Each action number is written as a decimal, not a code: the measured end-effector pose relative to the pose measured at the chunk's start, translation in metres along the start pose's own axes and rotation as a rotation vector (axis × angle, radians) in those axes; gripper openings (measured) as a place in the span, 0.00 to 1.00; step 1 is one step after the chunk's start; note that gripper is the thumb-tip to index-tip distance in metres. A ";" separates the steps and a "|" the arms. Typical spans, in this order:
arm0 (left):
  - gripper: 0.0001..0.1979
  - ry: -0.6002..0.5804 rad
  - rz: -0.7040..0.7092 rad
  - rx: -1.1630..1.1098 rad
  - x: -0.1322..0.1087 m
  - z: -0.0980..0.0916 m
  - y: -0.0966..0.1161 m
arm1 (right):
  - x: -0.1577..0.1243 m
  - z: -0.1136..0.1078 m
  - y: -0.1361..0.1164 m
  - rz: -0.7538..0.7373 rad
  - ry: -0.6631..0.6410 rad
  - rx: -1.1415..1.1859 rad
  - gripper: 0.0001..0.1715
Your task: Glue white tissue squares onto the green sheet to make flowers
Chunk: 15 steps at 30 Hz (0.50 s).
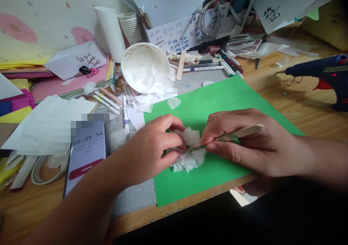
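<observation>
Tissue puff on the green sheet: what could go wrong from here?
The thin tissue puff, pinched by the left hand, may tear where the right hand presses the wooden stick into it. The glue gun at the right shows a red light, so it may be hot and drip onto the table.

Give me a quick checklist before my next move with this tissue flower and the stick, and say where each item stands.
1. Left hand pinches the white crumpled tissue-paper flower: ok.
2. Right hand grips the flat wooden craft stick: ok.
3. Stick end reaches into the flower: ok, as far as the fingers let it show.
4. Glue at the joint: cannot tell, it is hidden.
5. Flower lies over the green paper sheet: ok.
6. Blue hot-glue gun lies apart from both hands on the wooden table: ok.
</observation>
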<state>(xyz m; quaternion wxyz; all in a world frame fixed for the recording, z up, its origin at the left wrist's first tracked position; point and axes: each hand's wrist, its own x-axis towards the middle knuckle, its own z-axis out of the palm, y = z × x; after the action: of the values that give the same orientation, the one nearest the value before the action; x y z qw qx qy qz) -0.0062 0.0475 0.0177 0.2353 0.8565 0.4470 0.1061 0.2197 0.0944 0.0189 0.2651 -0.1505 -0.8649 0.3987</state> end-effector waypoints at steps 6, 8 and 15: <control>0.07 0.008 0.014 0.001 0.001 0.000 -0.002 | 0.001 0.001 0.001 0.027 0.015 -0.114 0.06; 0.06 0.007 0.011 -0.011 0.001 -0.001 -0.002 | 0.000 0.003 0.001 0.028 -0.007 -0.132 0.06; 0.08 0.000 0.008 -0.034 0.000 -0.003 -0.001 | -0.003 0.006 0.002 0.019 -0.033 -0.028 0.08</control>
<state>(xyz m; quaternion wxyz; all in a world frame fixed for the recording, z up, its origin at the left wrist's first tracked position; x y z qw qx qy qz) -0.0074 0.0490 0.0198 0.2494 0.8542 0.4417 0.1144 0.2187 0.0908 0.0133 0.2446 -0.1557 -0.8733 0.3914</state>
